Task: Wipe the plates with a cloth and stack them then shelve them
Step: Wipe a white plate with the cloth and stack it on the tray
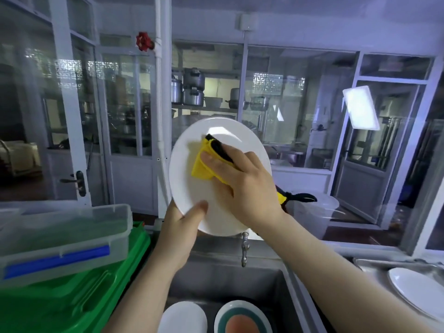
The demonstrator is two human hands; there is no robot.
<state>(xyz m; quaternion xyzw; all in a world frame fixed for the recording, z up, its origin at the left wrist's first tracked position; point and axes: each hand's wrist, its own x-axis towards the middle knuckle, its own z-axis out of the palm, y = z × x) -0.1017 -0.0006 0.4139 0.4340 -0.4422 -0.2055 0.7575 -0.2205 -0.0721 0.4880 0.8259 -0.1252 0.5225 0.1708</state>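
Observation:
A white oval plate [189, 188] is held up tilted over the steel sink [269, 280]. My left hand [179, 227] grips its lower left rim, thumb on the face. My right hand [242, 183] presses a yellow cloth with black trim [200, 168] against the plate's face; a tail of the cloth hangs out behind the wrist. Down in the sink lie a white plate [183, 317] and a plate with a teal ring and orange centre [242, 317]. Another white plate [415, 292] lies on the counter at the right.
A clear plastic lidded box with a blue clip [62, 239] sits on a green bin [72, 299] at the left. A tap [245, 248] projects over the sink's back edge. Glass partitions and pot shelves stand behind. A clear plastic tub [314, 212] is beyond the sink.

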